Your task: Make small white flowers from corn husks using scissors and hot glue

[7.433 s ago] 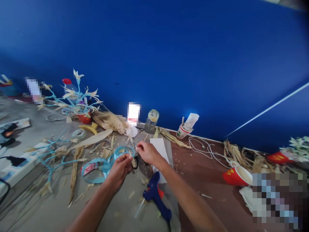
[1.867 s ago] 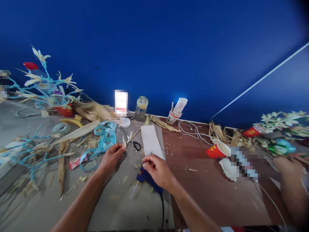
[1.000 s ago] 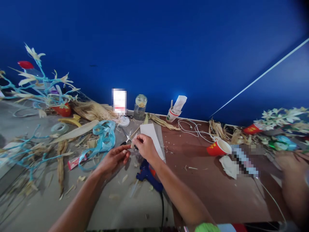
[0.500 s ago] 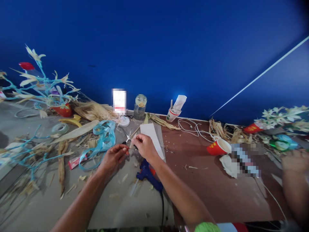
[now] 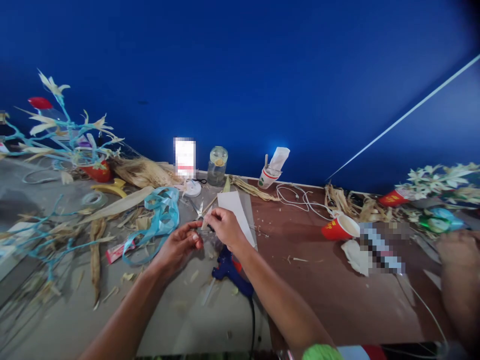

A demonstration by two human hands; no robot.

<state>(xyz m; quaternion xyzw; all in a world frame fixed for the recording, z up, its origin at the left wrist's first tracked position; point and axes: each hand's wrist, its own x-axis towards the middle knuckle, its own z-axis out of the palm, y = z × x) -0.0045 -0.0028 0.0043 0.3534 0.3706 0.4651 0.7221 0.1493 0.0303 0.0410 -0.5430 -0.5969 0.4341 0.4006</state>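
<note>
My right hand (image 5: 225,229) is closed in a pinch near the middle of the table; a small tan piece shows at its fingertips, too small to name. Just left of it, my left hand (image 5: 184,245) has its index finger stretched toward the pinch and its thumb apart, with nothing clearly held. Scissors (image 5: 200,212) lie with blades parted just beyond the fingertips. Close to my right forearm rests a blue glue gun (image 5: 233,272). A loose blue ribbon (image 5: 162,215) is heaped to the left of my hands.
Blue-wrapped branches with pale husk flowers stand in a red cup (image 5: 98,171) on the left. Dried husks (image 5: 144,171), a glass jar (image 5: 217,167) and a white card (image 5: 237,215) lie farther back. Rightward are a red paper cup (image 5: 339,228) and another person's arm (image 5: 459,275).
My left fingers have loosened from their pinch and spread apart, the index finger reaching out. My right hand stays nearly still. The other person's hand at the far right has shifted slightly.
</note>
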